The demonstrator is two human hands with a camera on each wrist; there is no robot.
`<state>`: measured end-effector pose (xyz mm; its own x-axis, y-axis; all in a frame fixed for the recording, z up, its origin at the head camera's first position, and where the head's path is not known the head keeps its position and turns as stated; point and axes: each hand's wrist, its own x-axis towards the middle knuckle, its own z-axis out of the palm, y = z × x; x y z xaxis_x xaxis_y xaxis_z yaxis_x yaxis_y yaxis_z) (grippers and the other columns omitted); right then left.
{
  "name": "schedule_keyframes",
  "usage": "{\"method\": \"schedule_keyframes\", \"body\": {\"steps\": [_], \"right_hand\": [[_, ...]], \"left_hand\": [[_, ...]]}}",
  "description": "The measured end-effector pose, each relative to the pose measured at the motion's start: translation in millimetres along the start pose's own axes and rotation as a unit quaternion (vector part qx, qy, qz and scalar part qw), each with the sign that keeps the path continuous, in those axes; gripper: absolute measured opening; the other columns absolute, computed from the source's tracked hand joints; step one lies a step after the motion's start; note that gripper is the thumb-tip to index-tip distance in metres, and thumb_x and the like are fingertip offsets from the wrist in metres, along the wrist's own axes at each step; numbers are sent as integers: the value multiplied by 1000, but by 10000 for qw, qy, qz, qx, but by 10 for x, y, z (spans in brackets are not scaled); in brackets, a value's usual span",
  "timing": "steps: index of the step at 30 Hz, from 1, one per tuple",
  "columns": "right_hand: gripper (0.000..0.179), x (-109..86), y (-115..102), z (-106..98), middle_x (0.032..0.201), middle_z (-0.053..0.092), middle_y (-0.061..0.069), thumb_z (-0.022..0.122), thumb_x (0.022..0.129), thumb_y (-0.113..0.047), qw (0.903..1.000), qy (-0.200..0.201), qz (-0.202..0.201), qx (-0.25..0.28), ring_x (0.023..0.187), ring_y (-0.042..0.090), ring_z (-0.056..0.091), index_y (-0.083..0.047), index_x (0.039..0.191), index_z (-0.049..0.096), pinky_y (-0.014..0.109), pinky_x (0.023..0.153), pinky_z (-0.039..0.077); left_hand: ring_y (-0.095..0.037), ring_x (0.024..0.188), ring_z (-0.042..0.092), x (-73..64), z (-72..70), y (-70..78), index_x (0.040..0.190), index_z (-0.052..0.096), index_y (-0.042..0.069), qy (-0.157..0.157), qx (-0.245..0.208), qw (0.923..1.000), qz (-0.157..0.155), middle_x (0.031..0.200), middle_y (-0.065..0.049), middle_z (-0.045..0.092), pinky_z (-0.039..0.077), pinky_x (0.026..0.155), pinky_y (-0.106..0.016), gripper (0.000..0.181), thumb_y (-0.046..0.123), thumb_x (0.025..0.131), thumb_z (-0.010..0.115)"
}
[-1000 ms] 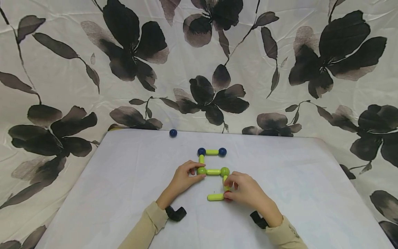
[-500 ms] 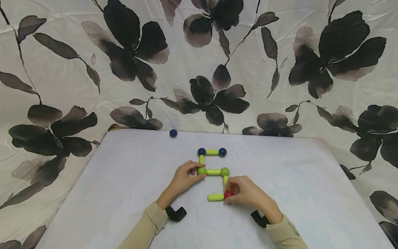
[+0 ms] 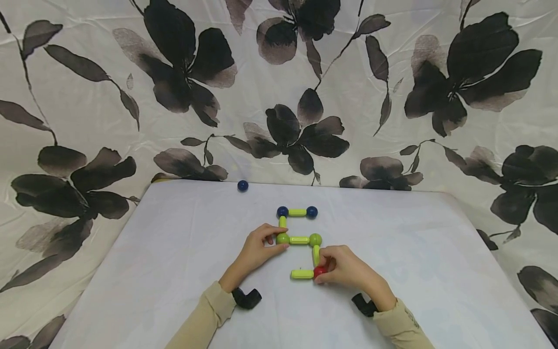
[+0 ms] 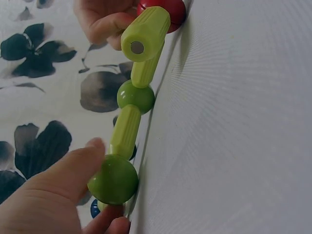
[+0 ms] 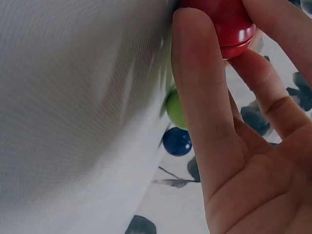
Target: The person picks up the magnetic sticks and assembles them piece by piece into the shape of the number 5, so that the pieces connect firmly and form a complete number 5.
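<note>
An S-shaped chain of magnetic rods and balls lies on the white table (image 3: 183,242). My left hand (image 3: 257,248) pinches the left green ball (image 3: 282,238) between thumb and fingers. From that ball a yellow-green rod (image 3: 299,240) runs to the right green ball (image 3: 315,240). My right hand (image 3: 348,266) pinches the red ball (image 3: 320,272) at the lower corner; the right wrist view shows fingers around this red ball (image 5: 229,24). The bottom rod (image 3: 302,274) meets the red ball, its other end free, and its metal tip faces the left wrist view.
At the chain's top, a rod (image 3: 297,212) joins two dark blue balls (image 3: 311,212). A separate blue ball (image 3: 242,185) sits near the table's far edge. Behind hangs a white cloth (image 3: 244,87) with dark flowers.
My right fingers have shifted from over the upright rod and red ball to the ball's right side, so more of the red ball shows. My left hand stays in place.
</note>
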<state>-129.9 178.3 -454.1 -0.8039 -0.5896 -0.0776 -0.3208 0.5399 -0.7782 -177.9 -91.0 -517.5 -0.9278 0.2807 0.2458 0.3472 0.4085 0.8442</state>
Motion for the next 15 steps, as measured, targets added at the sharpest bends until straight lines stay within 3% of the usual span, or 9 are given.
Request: {"method": "schedule_keyframes", "body": {"steps": [4,9,12,15], "right_hand": [[29,-3,-7,0,80,61,-1,87,76,-12,10000,7,-5,7,64,9,57,-7,79,59,25,59,50],[29,-2,1,2,81,62,0,87,76,-13,10000,-1,22,22,64,10,58,-7,80,59,25,59,50],[29,-1,14,0,82,62,0,87,76,-14,10000,12,6,38,63,10,58,-7,81,60,25,58,50],[29,1,22,-3,81,62,0,88,76,-14,10000,29,-41,48,63,10,58,-7,80,60,25,58,50]], "left_hand": [[-17,73,51,-6,-15,27,116,74,16,376,-250,9989,110,97,-4,59,42,64,-26,36,22,82,84],[-15,70,49,-47,-38,92,99,76,17,686,-519,9962,150,84,-1,59,39,62,-24,14,19,86,80],[-14,70,50,-95,-43,175,93,76,19,419,-691,9967,106,78,4,59,39,62,-24,5,19,88,77],[-13,71,51,-143,-30,270,94,75,18,-372,-787,9962,74,78,6,60,41,63,-24,5,21,90,76]]}}
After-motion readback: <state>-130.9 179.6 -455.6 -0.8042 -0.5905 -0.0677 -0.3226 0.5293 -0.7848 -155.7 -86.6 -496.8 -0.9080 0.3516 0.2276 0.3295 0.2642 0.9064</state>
